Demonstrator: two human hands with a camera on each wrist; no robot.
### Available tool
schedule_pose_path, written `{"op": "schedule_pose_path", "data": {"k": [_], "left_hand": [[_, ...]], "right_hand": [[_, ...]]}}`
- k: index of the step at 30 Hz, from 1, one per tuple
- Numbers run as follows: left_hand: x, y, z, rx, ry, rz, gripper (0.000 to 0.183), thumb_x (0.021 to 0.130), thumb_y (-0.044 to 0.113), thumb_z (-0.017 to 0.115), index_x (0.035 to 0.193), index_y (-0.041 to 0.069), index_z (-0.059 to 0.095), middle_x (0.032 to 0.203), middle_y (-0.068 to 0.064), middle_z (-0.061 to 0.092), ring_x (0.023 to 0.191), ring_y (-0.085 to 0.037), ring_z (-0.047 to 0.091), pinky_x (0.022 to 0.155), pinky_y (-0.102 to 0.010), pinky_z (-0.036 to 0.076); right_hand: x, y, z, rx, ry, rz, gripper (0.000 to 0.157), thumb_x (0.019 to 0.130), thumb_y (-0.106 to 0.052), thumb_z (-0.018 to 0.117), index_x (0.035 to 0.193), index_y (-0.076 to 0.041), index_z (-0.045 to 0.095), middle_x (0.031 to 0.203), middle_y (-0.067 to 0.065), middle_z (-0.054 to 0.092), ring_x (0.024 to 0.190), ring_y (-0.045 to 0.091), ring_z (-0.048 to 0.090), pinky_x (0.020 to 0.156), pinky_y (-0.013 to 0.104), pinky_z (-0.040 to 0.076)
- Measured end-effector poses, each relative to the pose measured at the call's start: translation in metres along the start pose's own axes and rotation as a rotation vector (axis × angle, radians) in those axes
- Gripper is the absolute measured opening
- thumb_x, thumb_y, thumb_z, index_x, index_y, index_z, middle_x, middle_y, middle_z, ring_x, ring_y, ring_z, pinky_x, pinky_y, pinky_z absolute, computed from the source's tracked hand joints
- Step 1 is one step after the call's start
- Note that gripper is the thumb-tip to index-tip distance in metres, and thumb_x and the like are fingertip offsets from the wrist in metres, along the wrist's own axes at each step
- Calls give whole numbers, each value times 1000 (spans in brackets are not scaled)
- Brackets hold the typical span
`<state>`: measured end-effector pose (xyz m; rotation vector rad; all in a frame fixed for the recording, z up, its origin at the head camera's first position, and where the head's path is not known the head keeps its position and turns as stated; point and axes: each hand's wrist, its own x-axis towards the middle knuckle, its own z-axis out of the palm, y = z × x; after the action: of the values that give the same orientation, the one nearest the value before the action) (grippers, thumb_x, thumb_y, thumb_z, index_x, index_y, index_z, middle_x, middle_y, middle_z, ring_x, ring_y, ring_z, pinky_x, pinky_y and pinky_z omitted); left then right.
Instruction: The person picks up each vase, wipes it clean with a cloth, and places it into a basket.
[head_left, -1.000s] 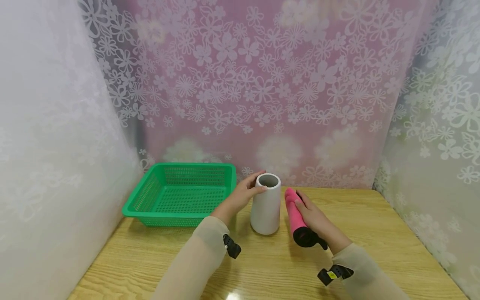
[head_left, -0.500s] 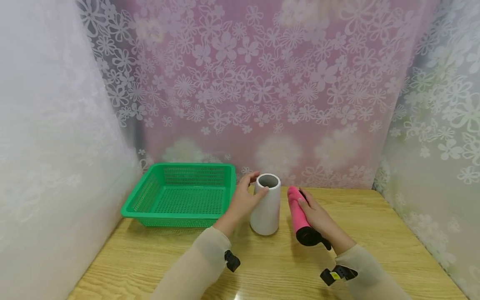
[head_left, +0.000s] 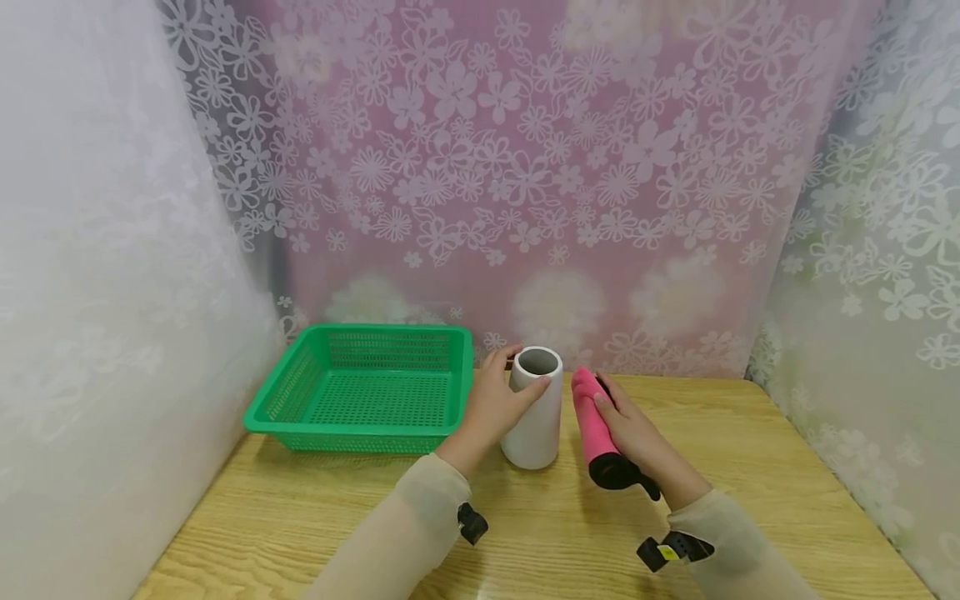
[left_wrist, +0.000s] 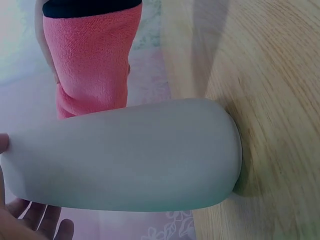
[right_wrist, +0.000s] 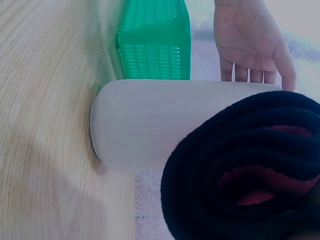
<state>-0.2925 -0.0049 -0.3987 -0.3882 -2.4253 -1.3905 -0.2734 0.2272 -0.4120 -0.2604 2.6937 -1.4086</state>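
A smooth white vase (head_left: 532, 425) stands upright on the table, its round mouth facing up. My left hand (head_left: 491, 408) holds it near the top: the thumb lies on its front below the rim and the fingers reach behind it. The left wrist view shows the vase (left_wrist: 130, 155) lengthwise, with several fingertips (left_wrist: 65, 230) at its edge. To the right, my right hand (head_left: 633, 433) grips a rolled pink fleecy cloth (head_left: 592, 425) with black edging, tilted and apart from the vase. In the right wrist view its black rolled end (right_wrist: 200, 185) partly hides the vase.
A green perforated plastic basket (head_left: 382, 400) stands at the back left with nothing in it. The wooden table (head_left: 555, 542) meets a pink floral curtain (head_left: 525, 208) behind, with pale sheets on both sides. Each wrist wears a black strap device (head_left: 472, 523).
My left hand has shifted slightly round the vase, its thumb now further right across the front. The cloth and my right hand have moved only a little. The vase stays in place.
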Motion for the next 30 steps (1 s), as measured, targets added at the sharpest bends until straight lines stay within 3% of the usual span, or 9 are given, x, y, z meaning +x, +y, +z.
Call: {"op": "schedule_pose_path", "data": {"k": [10,16,22,30], "left_hand": [[6,-9,-5,-179,-119,-27,69,90,45,74,147,18,48,139,-4,51,123,-23,54,101,-41,48],[9,-15,-6,-199,-168,2,67,91,42,74,147,17,48,136,-4,53,123,-21,53,103,-38,47],[12,-16,-8,-249,-204,12,65,92,37,74,147,15,48,135,-5,54,123,-22,54,104,-39,46],[18,-23,-8,-283,-222,58,63,94,33,72,148,13,48,135,-8,55,124,-26,55,104,-42,46]], "right_hand": [[-4,-3,0,-9,18,-25,69,108,-50,30,163,-18,4,164,25,12,144,49,22,112,69,20],[-7,-6,1,-18,43,-53,67,108,-49,28,163,-17,5,162,26,13,141,50,27,110,70,22],[-8,-9,0,-40,90,-80,66,108,-50,29,163,-24,5,162,24,16,137,50,33,107,73,25],[-7,-12,0,-24,133,-141,66,108,-48,31,163,-24,4,160,25,21,127,45,41,102,69,33]]}}
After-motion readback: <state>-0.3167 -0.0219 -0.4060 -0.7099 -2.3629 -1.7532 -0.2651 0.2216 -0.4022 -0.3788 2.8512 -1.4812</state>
